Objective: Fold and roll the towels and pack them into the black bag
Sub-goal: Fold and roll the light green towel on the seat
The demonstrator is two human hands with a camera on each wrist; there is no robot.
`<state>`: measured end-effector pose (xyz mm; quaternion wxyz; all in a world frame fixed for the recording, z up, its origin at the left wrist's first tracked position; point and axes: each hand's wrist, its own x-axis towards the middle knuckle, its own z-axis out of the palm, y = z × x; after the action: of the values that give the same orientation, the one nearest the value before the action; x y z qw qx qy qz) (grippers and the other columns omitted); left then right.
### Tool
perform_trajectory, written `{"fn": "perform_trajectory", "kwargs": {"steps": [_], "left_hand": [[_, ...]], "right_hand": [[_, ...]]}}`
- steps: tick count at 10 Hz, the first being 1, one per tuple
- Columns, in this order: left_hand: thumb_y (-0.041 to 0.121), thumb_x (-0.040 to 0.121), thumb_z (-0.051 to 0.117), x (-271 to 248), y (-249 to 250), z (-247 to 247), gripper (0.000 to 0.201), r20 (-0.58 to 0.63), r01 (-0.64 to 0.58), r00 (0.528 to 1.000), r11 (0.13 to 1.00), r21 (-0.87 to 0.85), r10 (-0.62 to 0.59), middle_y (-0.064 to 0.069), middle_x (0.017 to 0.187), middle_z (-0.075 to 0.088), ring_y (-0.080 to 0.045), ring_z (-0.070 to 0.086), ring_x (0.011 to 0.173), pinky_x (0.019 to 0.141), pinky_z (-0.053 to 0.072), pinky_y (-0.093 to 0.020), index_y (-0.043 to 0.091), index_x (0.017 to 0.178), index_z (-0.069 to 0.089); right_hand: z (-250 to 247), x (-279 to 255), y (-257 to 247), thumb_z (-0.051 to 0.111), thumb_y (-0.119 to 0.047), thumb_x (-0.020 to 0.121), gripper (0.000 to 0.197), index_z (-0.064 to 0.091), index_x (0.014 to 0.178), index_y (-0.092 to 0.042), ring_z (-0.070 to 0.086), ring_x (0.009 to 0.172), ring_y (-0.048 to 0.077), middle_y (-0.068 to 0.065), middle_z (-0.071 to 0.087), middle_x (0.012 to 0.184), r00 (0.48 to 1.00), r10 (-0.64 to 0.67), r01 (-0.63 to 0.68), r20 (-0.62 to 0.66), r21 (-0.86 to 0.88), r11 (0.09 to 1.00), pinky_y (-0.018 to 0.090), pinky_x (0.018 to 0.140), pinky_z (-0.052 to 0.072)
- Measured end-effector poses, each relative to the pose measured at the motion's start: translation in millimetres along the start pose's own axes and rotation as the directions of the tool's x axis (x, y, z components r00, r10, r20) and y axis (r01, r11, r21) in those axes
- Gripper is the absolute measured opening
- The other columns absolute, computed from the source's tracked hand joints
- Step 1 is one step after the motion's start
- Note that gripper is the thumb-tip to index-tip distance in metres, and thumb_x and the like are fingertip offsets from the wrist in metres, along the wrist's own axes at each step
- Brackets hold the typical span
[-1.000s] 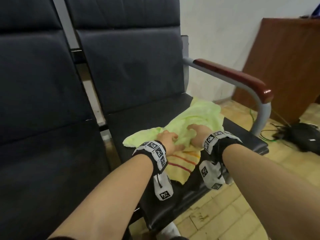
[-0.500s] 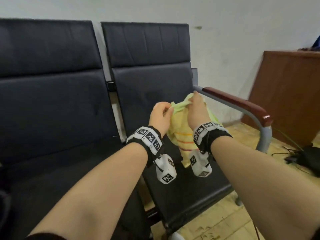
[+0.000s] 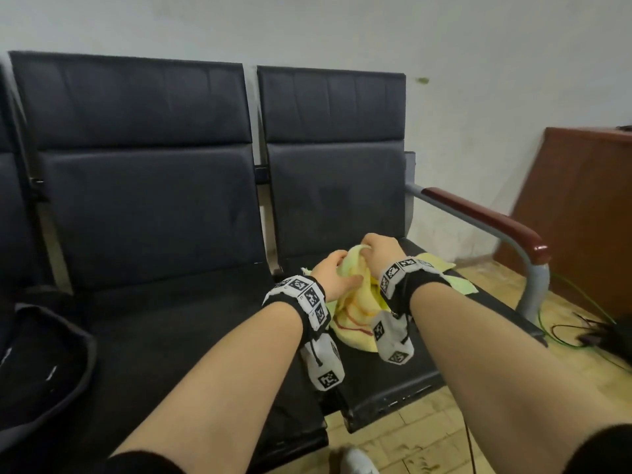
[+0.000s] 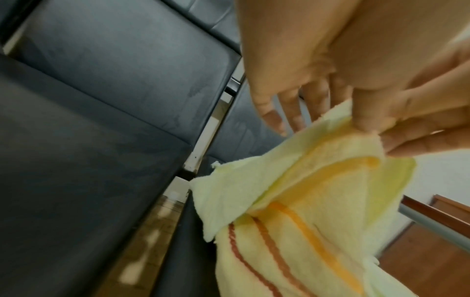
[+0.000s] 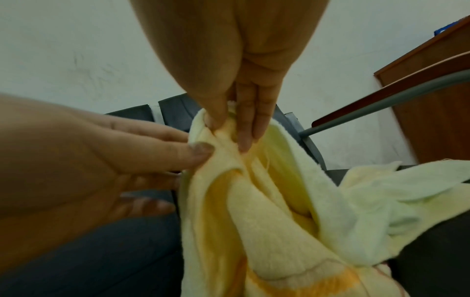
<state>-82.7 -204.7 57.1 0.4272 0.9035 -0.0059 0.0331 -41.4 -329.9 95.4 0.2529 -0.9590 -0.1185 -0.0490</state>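
Note:
A yellow towel (image 3: 355, 316) with orange and red stripes hangs bunched over the right-hand seat (image 3: 393, 378). My left hand (image 3: 333, 278) pinches its top edge between thumb and forefinger, the thumb lying across the cloth. Just beyond it, my right hand (image 3: 378, 249) pinches the same edge from above. In the wrist views the towel (image 4: 318, 211) (image 5: 254, 221) falls in loose folds below both hands. A paler greenish towel (image 3: 460, 285) (image 5: 406, 180) lies flat on the seat behind them. The black bag (image 3: 44, 364) sits on the far left seat, partly out of frame.
Dark padded seats stand in a row against a white wall, with the middle seat (image 3: 171, 319) between the bag and the towels. A wood-topped metal armrest (image 3: 485, 217) bounds the right seat. A brown cabinet (image 3: 581, 217) and cables (image 3: 581, 333) on the tiled floor lie further right.
Both hands took the yellow towel off the seat and lifted it high. It now hangs lower, close above the seat, with the greenish towel left lying there.

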Motion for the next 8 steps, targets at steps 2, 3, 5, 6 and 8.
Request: {"fn": "perform_trajectory", "kwargs": {"steps": [2, 3, 5, 6, 8], "left_hand": [[0.034, 0.094, 0.058, 30.2, 10.7, 15.7, 0.024, -0.106, -0.01, 0.994, 0.988, -0.155, -0.007, 0.005, 0.078, 0.062, -0.014, 0.056, 0.078, 0.068, 0.041, -0.024, 0.015, 0.102, 0.07], [0.027, 0.099, 0.051, 33.9, 17.5, 16.4, 0.025, -0.075, -0.032, 0.997, 0.995, -0.097, 0.025, 0.006, 0.069, 0.054, -0.008, 0.047, 0.064, 0.063, 0.037, -0.025, 0.009, 0.098, 0.068], [0.019, 0.1, 0.043, 45.8, 22.7, 12.7, 0.036, -0.092, -0.003, 0.996, 1.0, -0.028, 0.0, 0.001, 0.066, 0.042, -0.012, 0.039, 0.062, 0.064, 0.031, -0.028, 0.012, 0.064, 0.043], [0.022, 0.103, 0.036, 45.9, 24.7, 2.7, 0.041, -0.214, 0.017, 0.977, 1.0, 0.016, -0.013, -0.005, 0.074, 0.051, -0.027, 0.05, 0.084, 0.073, 0.033, -0.03, 0.006, 0.068, 0.046], [0.023, 0.106, 0.028, 41.5, 14.7, -68.1, 0.043, -0.588, 0.077, 0.776, 0.959, -0.273, -0.229, -0.024, 0.128, 0.054, -0.036, 0.05, 0.12, 0.094, 0.034, -0.033, -0.008, 0.122, 0.051]], "right_hand": [[-1.6, 5.7, 27.6, 0.049, -0.013, 0.093, 0.027, 0.056, 0.119, -0.008, 0.055, 0.107, 0.03, 0.014, 0.056, 0.12, 0.995, 0.016, -0.008, -0.095, 0.083, 0.996, 0.032, 0.086, 0.042], [6.5, -2.7, 39.4, 0.061, -0.015, 0.081, 0.028, 0.044, 0.104, -0.009, 0.049, 0.083, 0.024, 0.007, 0.045, 0.108, 0.975, 0.069, -0.017, -0.21, 0.238, 0.971, 0.035, 0.073, 0.04], [23.1, -10.6, 38.8, 0.059, -0.02, 0.089, 0.037, 0.044, 0.12, -0.006, 0.052, 0.107, 0.03, 0.011, 0.043, 0.122, 0.996, -0.075, 0.078, 0.049, -0.062, 0.995, 0.037, 0.089, 0.043], [24.2, -8.7, 43.6, 0.047, -0.001, 0.094, 0.024, 0.058, 0.115, 0.003, 0.057, 0.113, 0.034, 0.019, 0.06, 0.12, 0.991, 0.042, 0.0, 0.13, -0.305, 0.952, 0.034, 0.091, 0.045], [11.1, -11.4, 77.2, 0.049, -0.009, 0.096, 0.033, 0.055, 0.127, 0.0, 0.052, 0.122, 0.033, 0.019, 0.054, 0.132, 0.949, 0.308, -0.271, 0.068, -0.324, 0.906, 0.035, 0.094, 0.043]]}}
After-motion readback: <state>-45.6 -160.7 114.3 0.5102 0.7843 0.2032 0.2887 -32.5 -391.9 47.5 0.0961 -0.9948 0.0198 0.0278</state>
